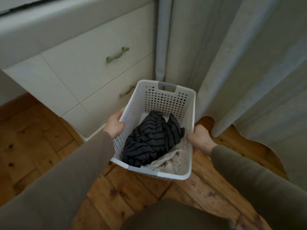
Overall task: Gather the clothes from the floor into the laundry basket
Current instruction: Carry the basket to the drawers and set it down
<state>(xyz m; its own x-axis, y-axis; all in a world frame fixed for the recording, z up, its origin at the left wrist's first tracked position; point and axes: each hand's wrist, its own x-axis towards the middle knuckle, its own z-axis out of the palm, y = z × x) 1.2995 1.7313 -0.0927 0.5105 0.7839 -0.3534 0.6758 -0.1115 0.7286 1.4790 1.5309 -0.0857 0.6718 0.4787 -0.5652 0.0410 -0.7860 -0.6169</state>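
Observation:
A white perforated laundry basket (166, 98) with grey handle inserts sits in the middle of the view, over the wooden floor. Inside it lie a dark grey garment with black stripes (149, 140) and, under it at the near right, a cream cloth (169, 161). My left hand (114, 124) grips the basket's left rim, thumb inside. On the right rim, my right hand (201, 139) is closed around the edge. Both arms wear brown sleeves. No clothes show on the visible floor.
A white drawer unit (93, 67) with green handles (117, 54) stands just left of and behind the basket. Pale curtains (240, 63) hang behind and to the right, reaching the floor. Wooden floorboards (33, 138) spread left and near me.

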